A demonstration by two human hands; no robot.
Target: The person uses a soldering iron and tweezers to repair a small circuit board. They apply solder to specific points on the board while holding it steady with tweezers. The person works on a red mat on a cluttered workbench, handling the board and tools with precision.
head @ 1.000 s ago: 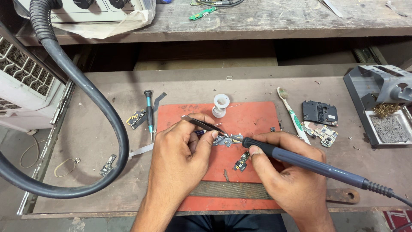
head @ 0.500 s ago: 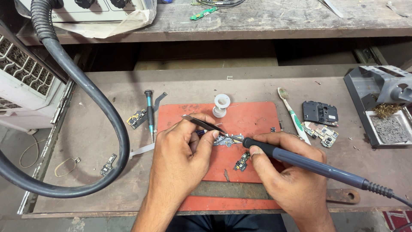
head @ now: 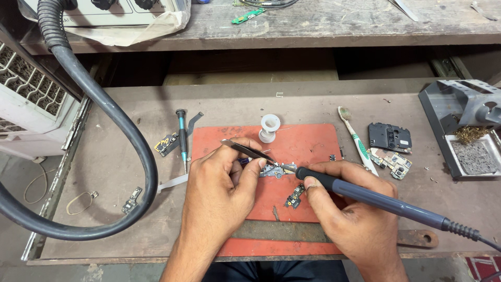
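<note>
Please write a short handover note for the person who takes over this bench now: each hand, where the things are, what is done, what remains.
Left hand: grips tweezers, tips at the small circuit part on the red mat.
Right hand: holds the soldering iron, tip at the same part.
Nearby: solder spool at the mat's top edge, a second small board on the mat, screwdriver left of it, toothbrush to its right.
Done: part pinned, iron in place.
Left: the joint itself; its state is too small to judge.
</note>
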